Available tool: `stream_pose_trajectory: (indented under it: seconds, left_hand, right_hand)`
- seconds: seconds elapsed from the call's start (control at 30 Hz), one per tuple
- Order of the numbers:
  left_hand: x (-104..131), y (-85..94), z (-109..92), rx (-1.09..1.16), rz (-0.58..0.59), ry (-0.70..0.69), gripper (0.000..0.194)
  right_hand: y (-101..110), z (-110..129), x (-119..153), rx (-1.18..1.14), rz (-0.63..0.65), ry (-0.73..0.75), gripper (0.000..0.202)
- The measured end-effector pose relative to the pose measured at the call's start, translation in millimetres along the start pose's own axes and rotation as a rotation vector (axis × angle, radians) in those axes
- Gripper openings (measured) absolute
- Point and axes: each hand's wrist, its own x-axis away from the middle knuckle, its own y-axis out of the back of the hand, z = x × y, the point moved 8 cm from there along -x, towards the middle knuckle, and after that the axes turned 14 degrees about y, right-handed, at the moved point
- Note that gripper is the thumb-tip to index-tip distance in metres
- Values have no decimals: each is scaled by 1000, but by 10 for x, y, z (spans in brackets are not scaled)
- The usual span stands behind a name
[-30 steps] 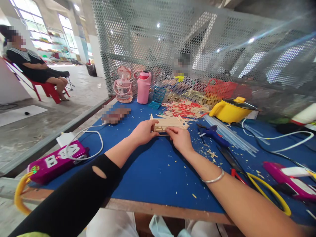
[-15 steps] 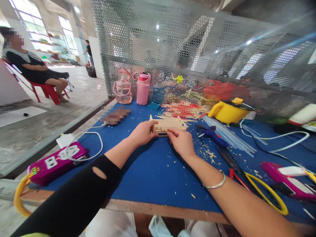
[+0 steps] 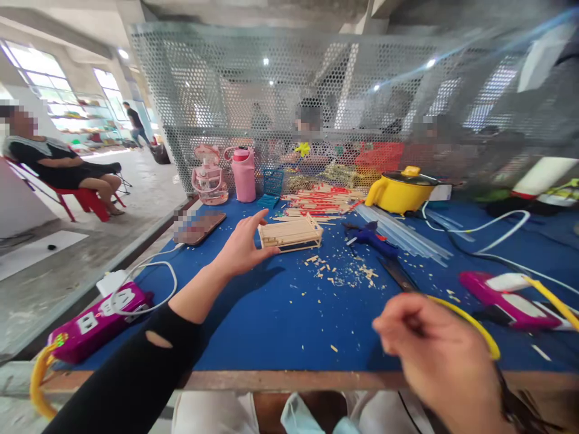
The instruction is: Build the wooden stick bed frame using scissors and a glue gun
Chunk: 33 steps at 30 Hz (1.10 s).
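A small frame of pale wooden sticks rests on the blue tabletop. My left hand is at its left end, thumb and fingers spread around the corner, the thumb at the front edge. Nearer the table's front right, my right hand is raised with its fingers curled together, blurred by motion; what they hold, if anything, is hidden. Behind the frame lies a pile of red-tipped wooden sticks. To its right are a blue glue gun and clear glue sticks.
Wood scraps litter the table. A yellow pot, pink bottle, phone and two purple power strips stand around. A perforated metal screen rises behind; a person sits at left.
My right hand has left the stick frame and moved toward the front right. My left hand has spread wider at the frame's left end. The camera view has shifted.
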Motion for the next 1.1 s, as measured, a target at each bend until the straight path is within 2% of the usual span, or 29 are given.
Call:
stream_pose_trajectory:
  seconds: [0.07,0.13,0.17,0.27,0.33,0.43,0.6,0.9,1.1]
  left_hand:
    - [-72,38,-8,125,-35,51,65]
    - [-191,79,42,250,-89,159,55]
    - [-256,69,46,280,-77,193,53]
    - [-388,-88,-69,222,144,176,52]
    - [-375,-198,-157,114,281,123,54]
    - [-292,-298,-192,-65,331,61,68]
    - [-206,-378,-141,-142,265,41,79]
    - [-215,-374,-124,-11,115,123,78]
    - [-247,-430,4,84,142,196,80]
  right_hand:
    - [-150,-236,280,-13,121,-37,28]
    - [-265,-441,409,-17,169,-85,30]
    - [-316,-506,426,-20,198,-102,30]
    - [-450,-537,399,-19,338,-80,30]
    - [-483,-502,382,-9,400,-41,30]
    - [-482,-510,403,-21,415,-44,29]
    - [-512,-567,453,-86,418,-53,22]
    - [-504,-554,456,-87,380,29,10]
    - [-475,-497,448,-78,350,90,7]
